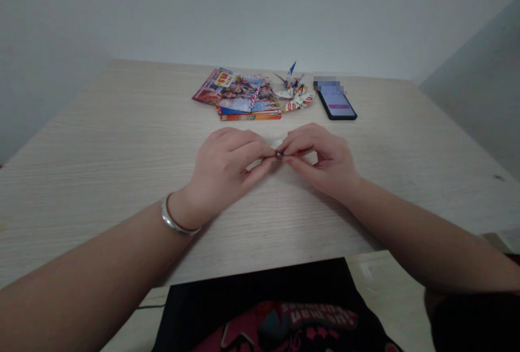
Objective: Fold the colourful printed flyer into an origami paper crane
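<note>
My left hand (pixel 233 160) and my right hand (pixel 323 160) meet over the middle of the table. Thumb and fingers of both pinch a small folded piece of paper (pixel 280 155) between them. Only a narrow dark and bluish edge of it shows, with a pale part behind the fingertips; the rest is hidden. A silver bangle (pixel 173 219) circles my left wrist. Just beyond my hands lie several folded paper cranes (pixel 298 97) in printed paper, one with a blue point sticking up.
Behind my left hand, colourful printed sheets (pixel 239 92) lie in an uneven stack. To the right of the cranes, a phone (pixel 336 103) lies with its screen lit. The pale wood-grain table (pixel 122 141) reaches back to a wall. Its near edge runs by my lap.
</note>
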